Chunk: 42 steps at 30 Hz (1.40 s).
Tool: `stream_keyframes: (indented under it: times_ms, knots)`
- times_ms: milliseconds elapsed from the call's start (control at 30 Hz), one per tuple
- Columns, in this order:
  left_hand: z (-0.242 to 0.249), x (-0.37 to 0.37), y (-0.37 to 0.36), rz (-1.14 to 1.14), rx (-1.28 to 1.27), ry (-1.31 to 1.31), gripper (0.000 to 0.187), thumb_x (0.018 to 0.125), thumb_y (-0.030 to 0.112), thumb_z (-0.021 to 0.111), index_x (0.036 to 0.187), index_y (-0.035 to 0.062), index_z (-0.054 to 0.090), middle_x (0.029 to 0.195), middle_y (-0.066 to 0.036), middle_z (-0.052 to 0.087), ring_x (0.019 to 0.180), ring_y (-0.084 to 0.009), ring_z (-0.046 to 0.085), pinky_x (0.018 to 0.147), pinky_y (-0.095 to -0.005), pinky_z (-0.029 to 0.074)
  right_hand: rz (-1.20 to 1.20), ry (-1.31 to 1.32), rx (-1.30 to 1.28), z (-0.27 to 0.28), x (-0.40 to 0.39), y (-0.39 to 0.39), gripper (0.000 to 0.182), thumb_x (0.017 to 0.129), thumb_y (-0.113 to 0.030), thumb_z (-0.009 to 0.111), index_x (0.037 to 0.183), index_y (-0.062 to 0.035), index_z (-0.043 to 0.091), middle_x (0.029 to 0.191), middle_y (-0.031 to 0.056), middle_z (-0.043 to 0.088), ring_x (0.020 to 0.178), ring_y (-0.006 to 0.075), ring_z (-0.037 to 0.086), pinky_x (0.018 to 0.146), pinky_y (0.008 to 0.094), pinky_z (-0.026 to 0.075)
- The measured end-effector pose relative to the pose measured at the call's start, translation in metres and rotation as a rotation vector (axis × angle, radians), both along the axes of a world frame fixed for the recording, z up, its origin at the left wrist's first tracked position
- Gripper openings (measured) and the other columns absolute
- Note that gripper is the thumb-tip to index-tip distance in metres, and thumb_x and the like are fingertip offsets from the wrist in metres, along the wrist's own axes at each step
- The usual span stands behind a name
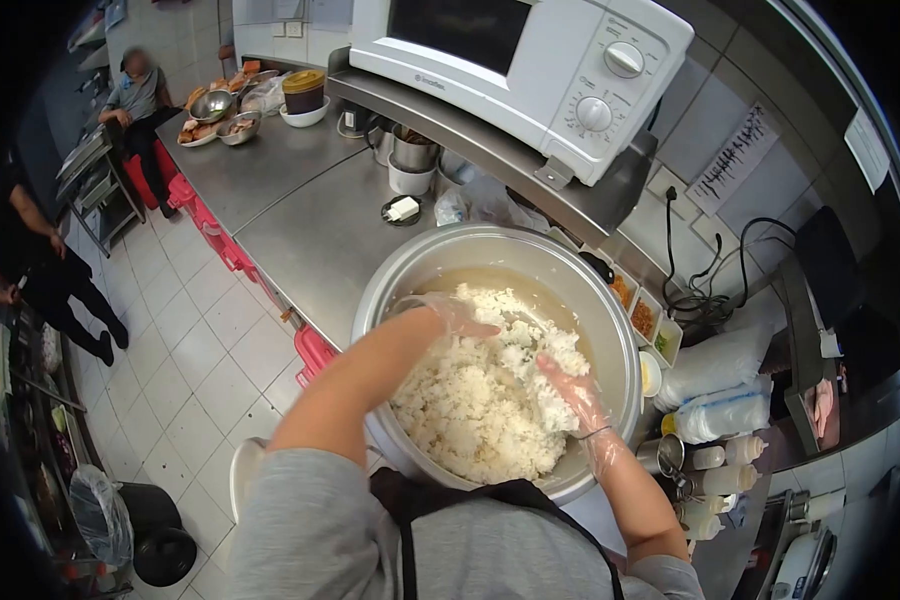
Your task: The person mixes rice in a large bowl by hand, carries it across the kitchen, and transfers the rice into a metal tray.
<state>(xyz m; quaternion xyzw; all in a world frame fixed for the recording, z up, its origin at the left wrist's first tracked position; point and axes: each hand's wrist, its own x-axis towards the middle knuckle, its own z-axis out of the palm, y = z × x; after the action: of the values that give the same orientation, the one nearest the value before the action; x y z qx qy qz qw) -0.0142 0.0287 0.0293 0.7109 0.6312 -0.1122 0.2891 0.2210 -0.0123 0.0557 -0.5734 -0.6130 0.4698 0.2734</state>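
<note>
A large round metal pot [368, 300] stands in front of me, holding a heap of white cooked rice [470, 410]. Both my hands are inside it, in thin clear plastic gloves. My left hand [458, 316] is at the upper left of the rice, its visible fingers stretched out towards the middle; some fingertips are hard to make out. On the right side, my right hand [573, 395] is curled against a clump of rice, with grains stuck to the glove. Part of its fingers is hidden by the rice. The pot's bottom shows at the far side, past the heap.
A white microwave [450, 50] sits on a raised shelf behind the pot. Ingredient trays [645, 317] and squeeze bottles [725, 480] line the right. Bowls of food [238, 127] stand on the far steel counter [300, 215]. Two people are at the left; a black bin [150, 507] is on the floor.
</note>
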Motion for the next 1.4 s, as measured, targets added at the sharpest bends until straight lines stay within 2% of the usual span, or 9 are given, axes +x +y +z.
stream_keyframes:
  times_ms: [200, 233, 333, 600, 967, 1033, 1167, 1300, 1400]
  knots:
    - [0.007, -0.016, -0.02, -0.198, -0.216, -0.071, 0.101, 0.07, 0.074, 0.054, 0.144, 0.0112, 0.023, 0.146, -0.015, 0.028, 0.132, -0.0303, 0.033, 0.106, -0.0441, 0.031, 0.134, 0.185, -0.055, 0.02, 0.003, -0.003, 0.117, 0.069, -0.061, 0.07, 0.138, 0.0101, 0.009, 0.123, 0.0214, 0.051, 0.105, 0.0281, 0.056, 0.094, 0.0327, 0.044]
    - [0.018, -0.019, -0.03, -0.166, -0.282, -0.146, 0.104, 0.069, 0.071, 0.058, 0.145, 0.0105, 0.02, 0.147, -0.016, 0.026, 0.132, -0.0309, 0.033, 0.105, -0.044, 0.032, 0.293, -0.1, -0.1, -0.024, 0.027, 0.022, 0.123, 0.067, -0.064, 0.068, 0.14, 0.0093, 0.002, 0.128, 0.0253, 0.046, 0.116, 0.0352, 0.05, 0.101, 0.0348, 0.038]
    - [0.047, -0.007, -0.07, 0.229, -0.463, -0.344, 0.116, 0.065, 0.062, 0.07, 0.145, 0.0064, 0.007, 0.147, -0.02, 0.022, 0.131, -0.0346, 0.033, 0.104, -0.0436, 0.034, 0.807, -0.71, 0.222, -0.004, 0.026, -0.001, 0.129, 0.063, -0.063, 0.072, 0.14, 0.0084, -0.003, 0.133, 0.0306, 0.039, 0.126, 0.0396, 0.039, 0.108, 0.0357, 0.029]
    - [-0.01, 0.032, -0.119, 0.044, 0.036, -0.215, 0.125, 0.063, 0.042, 0.078, 0.142, 0.0013, -0.011, 0.137, -0.03, 0.03, 0.107, -0.0312, 0.055, 0.069, -0.0332, 0.056, 0.973, -0.592, 0.045, 0.006, -0.012, -0.027, 0.124, 0.059, -0.032, 0.079, 0.142, 0.0022, -0.005, 0.141, 0.0346, 0.02, 0.132, 0.0406, 0.026, 0.111, 0.0369, 0.023]
    - [0.026, 0.023, -0.1, 0.122, 0.136, -0.809, 0.079, 0.083, 0.029, 0.062, 0.143, 0.0077, 0.015, 0.121, -0.027, 0.047, 0.071, -0.0274, 0.064, 0.057, -0.0334, 0.055, 0.634, 0.243, 0.063, -0.027, 0.001, 0.001, 0.072, 0.077, -0.008, 0.073, 0.137, -0.0061, 0.033, 0.128, 0.0076, 0.049, 0.114, 0.0157, 0.049, 0.096, 0.0301, 0.043]
    - [0.025, 0.022, -0.099, 0.062, 0.314, -0.736, 0.066, 0.085, 0.031, 0.06, 0.138, 0.0084, 0.028, 0.115, -0.025, 0.052, 0.071, -0.0289, 0.064, 0.06, -0.0377, 0.054, 0.343, 0.714, -0.464, -0.018, -0.003, 0.0, 0.064, 0.081, -0.009, 0.068, 0.135, -0.0055, 0.035, 0.127, 0.0052, 0.05, 0.111, 0.0152, 0.051, 0.096, 0.03, 0.043]
    - [0.002, 0.009, -0.09, -0.002, 0.614, -0.443, 0.051, 0.082, 0.032, 0.062, 0.125, 0.008, 0.048, 0.111, -0.022, 0.056, 0.086, -0.0335, 0.06, 0.078, -0.0445, 0.048, 0.502, 0.291, -0.082, -0.015, -0.002, -0.004, 0.051, 0.084, -0.008, 0.065, 0.13, -0.0045, 0.042, 0.119, 0.0039, 0.055, 0.105, 0.0147, 0.053, 0.091, 0.0296, 0.045]
    - [0.037, 0.008, -0.091, 0.078, 0.6, -0.26, 0.043, 0.077, 0.028, 0.066, 0.112, 0.0036, 0.057, 0.101, -0.019, 0.059, 0.096, -0.0333, 0.055, 0.086, -0.0409, 0.044, 0.371, 0.35, 0.108, -0.043, -0.002, 0.012, 0.05, 0.08, -0.004, 0.065, 0.126, -0.0036, 0.045, 0.114, 0.0058, 0.056, 0.102, 0.0149, 0.053, 0.088, 0.0294, 0.045]
    - [0.041, 0.015, -0.078, 0.067, 0.703, -0.42, 0.048, 0.072, 0.034, 0.068, 0.11, 0.0048, 0.06, 0.1, -0.02, 0.059, 0.101, -0.0326, 0.055, 0.09, -0.0413, 0.041, 0.417, 0.198, 0.163, -0.014, -0.008, 0.022, 0.062, 0.076, -0.002, 0.067, 0.13, -0.003, 0.039, 0.117, 0.0095, 0.055, 0.106, 0.018, 0.053, 0.091, 0.0307, 0.044]
